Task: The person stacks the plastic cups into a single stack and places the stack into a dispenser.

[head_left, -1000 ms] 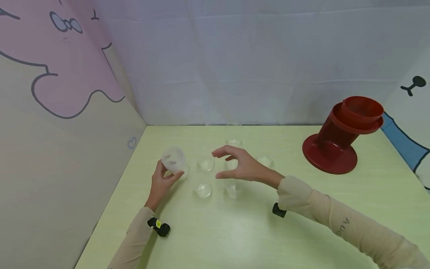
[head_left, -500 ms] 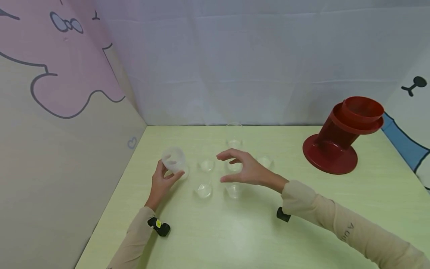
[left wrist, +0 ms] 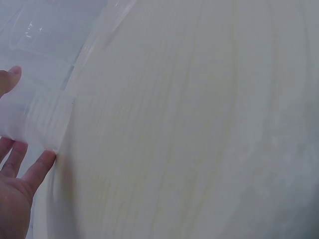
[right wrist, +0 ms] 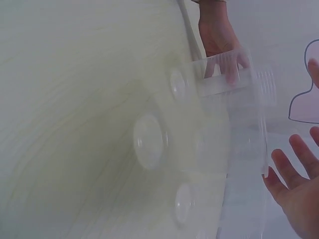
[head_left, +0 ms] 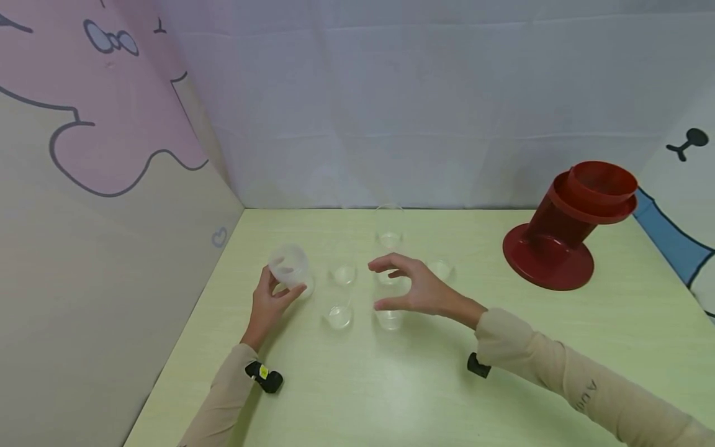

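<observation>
My left hand [head_left: 267, 309] grips a stack of translucent plastic cups [head_left: 288, 264], tilted at the left of the table. In the left wrist view, the nested rims [left wrist: 52, 117] show as ridges between thumb and fingers. My right hand [head_left: 418, 288] is held over the middle of the cup group, thumb and fingers spread apart with nothing between them. Its fingertip is right at a clear cup's rim in the right wrist view. Single clear cups stand upright around it, among them a front left cup [head_left: 339, 316], a front right cup [head_left: 389, 320] and a back cup [head_left: 389, 234].
At the back right of the pale table [head_left: 357, 397] stands a dark red plastic piece [head_left: 566, 230], a slanted tube on a round base with a cup-like top. A printed panel [head_left: 139, 261] rises on the left, and a white cloth [head_left: 424, 112] hangs behind.
My right hand has drawn back to the right and toward the front, fingers still spread. The left hand and its cup stack have stayed in place.
</observation>
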{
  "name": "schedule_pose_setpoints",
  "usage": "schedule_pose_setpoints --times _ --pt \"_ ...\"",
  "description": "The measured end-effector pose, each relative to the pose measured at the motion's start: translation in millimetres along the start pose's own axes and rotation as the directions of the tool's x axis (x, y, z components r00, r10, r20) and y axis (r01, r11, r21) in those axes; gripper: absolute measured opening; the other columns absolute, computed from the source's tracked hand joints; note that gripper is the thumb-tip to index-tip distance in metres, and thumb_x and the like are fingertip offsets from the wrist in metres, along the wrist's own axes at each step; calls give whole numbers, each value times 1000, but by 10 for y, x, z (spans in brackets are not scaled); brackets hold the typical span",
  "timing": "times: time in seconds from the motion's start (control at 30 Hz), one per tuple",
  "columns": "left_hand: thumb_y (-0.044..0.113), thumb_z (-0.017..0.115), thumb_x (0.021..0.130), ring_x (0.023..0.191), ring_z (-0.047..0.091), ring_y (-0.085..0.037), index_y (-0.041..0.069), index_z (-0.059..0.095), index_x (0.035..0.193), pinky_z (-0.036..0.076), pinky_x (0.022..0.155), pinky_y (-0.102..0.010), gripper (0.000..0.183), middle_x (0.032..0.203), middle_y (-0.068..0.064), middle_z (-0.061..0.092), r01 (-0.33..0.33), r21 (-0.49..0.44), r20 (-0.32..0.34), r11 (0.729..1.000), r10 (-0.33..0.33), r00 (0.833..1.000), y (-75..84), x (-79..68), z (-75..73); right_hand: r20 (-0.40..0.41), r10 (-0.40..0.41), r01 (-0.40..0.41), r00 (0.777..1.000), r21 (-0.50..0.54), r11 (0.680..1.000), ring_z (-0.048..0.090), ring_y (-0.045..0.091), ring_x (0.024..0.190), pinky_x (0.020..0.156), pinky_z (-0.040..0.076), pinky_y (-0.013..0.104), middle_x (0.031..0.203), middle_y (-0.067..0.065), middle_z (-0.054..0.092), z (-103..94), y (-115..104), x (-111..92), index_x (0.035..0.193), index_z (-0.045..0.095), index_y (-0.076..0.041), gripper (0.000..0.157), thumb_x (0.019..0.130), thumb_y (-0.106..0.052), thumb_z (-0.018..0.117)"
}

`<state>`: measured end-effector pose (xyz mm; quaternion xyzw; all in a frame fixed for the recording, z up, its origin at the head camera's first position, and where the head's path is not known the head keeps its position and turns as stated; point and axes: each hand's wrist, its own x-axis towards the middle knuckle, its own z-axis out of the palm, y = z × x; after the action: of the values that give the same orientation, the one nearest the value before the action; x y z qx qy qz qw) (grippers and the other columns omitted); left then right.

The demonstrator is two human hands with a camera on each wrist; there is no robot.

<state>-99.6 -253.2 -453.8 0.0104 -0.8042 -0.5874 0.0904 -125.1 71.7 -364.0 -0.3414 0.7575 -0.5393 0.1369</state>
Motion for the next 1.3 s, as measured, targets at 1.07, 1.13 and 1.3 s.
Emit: schedule_pose_setpoints --times 1.07,1.13,1.3 --pt "12 77 80 126 45 -26 10 35 141 51 85 -21 74 134 -10 47 9 -17 0 1000 -9 1000 12 -5 1 -38 -7 8 999 36 999 47 38 119 99 38 56 127 12 54 35 111 -187 127 51 -1 64 71 -3 81" --pt "11 77 80 126 45 -26 9 34 141 51 85 -21 74 134 -11 47 10 -15 0 1000 -10 1000 17 -6 3 -38 1 0 999 38 999 47 38 120 99 37 56 128 13 53 38 101 -202 128 50 0 65 71 -2 81" --pt "11 77 80 126 45 -26 9 34 141 51 85 -21 74 134 -11 47 11 -8 -3 1000 -11 1000 25 -8 7 -47 13 -11 999 44 999 46 38 121 99 36 58 129 13 53 48 113 -227 129 49 0 67 70 -1 82"
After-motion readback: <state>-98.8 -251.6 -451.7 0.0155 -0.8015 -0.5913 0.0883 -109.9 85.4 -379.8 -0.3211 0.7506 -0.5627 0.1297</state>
